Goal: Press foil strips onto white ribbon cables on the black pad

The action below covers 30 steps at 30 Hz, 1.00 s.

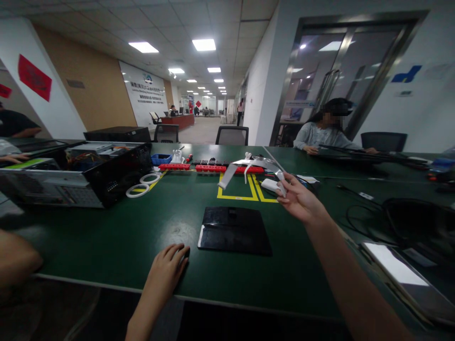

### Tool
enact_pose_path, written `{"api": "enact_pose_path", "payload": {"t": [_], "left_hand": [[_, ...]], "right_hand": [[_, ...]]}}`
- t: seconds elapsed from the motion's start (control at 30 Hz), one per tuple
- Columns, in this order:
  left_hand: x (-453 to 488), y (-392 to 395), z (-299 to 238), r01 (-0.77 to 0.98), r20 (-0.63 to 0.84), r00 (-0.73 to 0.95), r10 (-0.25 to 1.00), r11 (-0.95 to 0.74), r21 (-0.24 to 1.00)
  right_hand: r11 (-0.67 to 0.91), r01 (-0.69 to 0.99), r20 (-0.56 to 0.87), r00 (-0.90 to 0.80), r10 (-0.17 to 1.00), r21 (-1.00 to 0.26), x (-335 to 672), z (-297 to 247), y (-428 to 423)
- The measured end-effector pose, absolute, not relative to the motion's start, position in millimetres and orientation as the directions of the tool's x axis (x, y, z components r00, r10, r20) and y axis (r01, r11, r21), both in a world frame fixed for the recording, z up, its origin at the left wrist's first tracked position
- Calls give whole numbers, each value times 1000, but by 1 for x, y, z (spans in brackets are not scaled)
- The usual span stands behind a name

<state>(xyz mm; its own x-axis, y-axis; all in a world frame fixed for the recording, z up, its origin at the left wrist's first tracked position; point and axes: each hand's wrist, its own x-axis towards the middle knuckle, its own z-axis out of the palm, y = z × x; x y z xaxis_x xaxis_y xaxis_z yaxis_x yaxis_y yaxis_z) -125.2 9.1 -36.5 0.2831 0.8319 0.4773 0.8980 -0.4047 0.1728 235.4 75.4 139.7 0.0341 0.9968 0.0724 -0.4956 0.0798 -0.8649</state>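
Observation:
My right hand (296, 196) is raised above the table and pinches one end of a white curved band (261, 166). The band arches away to the left, with thinner pieces hanging from it; its exact kind I cannot make out. My left hand (169, 265) lies on the green tabletop near the front edge, fingers stretched out. A dark patch shows at its fingertips, too unclear to name. Between my hands a glossy black rectangular plate (234, 232) lies flat, with a light strip at its left edge.
An opened computer case (99, 175) stands at the left, beside white rings (138, 190). Red power strips (211, 168) and a blue bin (161, 159) line the back of the table (106, 241). Black cables and a shiny flat panel (396, 265) occupy the right. A person (325, 132) sits across.

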Motion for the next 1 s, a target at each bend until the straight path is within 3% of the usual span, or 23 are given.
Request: {"api": "enact_pose_path", "payload": {"t": [0.17, 0.33, 0.5, 0.67, 0.8, 1.0], "left_hand": [[-120, 13, -33, 907, 462, 274, 844, -387, 169], [-118, 19, -33, 909, 446, 267, 854, -377, 177], [-131, 30, -34, 885, 458, 273, 846, -408, 226], [-144, 21, -11, 767, 489, 283, 825, -501, 400], [-139, 6, 7, 638, 397, 367, 841, -538, 551], [-121, 1, 7, 673, 334, 364, 869, -494, 551]], "right_hand": [[-22, -364, 47, -181, 982, -931, 216, 127, 48], [-219, -117, -173, -314, 934, -969, 227, 79, 46], [-286, 119, -308, -273, 911, -951, 243, 41, 50], [-256, 281, -320, -212, 924, -925, 244, 36, 49], [-249, 335, -325, -193, 926, -909, 240, 35, 46], [-214, 336, -304, -244, 921, -917, 240, 36, 43]]}}
